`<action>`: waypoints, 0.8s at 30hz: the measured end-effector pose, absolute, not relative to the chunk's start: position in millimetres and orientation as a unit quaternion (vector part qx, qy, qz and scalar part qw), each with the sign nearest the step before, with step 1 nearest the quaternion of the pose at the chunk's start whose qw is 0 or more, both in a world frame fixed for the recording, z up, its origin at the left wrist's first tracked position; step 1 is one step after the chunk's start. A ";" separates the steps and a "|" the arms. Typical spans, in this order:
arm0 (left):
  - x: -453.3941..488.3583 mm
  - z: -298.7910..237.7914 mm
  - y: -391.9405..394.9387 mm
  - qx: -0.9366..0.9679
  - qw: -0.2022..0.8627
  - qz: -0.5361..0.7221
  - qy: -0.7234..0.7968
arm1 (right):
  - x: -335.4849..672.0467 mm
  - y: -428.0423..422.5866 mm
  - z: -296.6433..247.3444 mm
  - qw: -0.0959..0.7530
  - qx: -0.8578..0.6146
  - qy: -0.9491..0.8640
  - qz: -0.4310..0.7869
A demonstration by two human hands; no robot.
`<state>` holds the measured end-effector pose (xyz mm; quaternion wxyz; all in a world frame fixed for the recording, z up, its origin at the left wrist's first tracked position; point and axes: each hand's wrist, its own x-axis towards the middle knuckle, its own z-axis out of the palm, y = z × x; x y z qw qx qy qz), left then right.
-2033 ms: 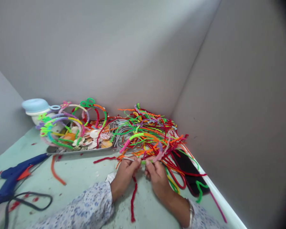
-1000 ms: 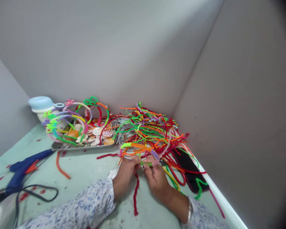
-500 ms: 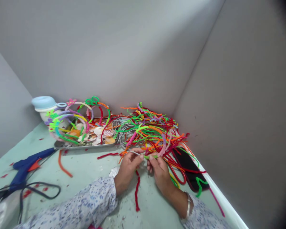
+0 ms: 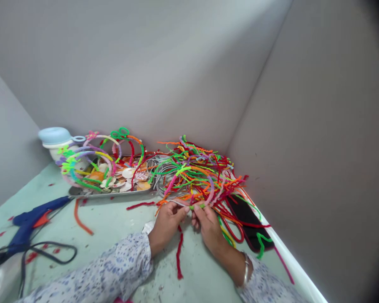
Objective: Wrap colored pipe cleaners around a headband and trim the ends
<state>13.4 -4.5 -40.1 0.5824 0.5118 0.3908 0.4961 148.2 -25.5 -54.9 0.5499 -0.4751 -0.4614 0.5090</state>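
Observation:
My left hand (image 4: 167,225) pinches a thin silver wire (image 4: 180,203) at its fingertips. My right hand (image 4: 207,226) grips a bright green pipe cleaner (image 4: 197,206) close by, and the wire runs toward it. Just behind both hands rises a tangled heap of multicoloured pipe cleaners (image 4: 197,176), with strands touching my knuckles. Below my hands, a red pipe cleaner (image 4: 178,256) lies on the table. Where the wire ends inside the heap is hidden.
A metal tray (image 4: 110,192) holds seashells and pipe-cleaner hoops. A blue glue gun (image 4: 28,225) and its black cord lie left, with a pale blue-lidded container (image 4: 54,136) behind. A black flat object (image 4: 251,223) lies right against grey walls.
The wire and pipe-cleaner hoop held up between my hands has dropped lower against the heap since a second ago. My hands stay close together.

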 end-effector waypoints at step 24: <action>15.4 -39.0 -5.1 0.526 0.582 0.491 0.380 | 151.1 -24.0 -51.4 0.550 -0.438 -0.419 0.575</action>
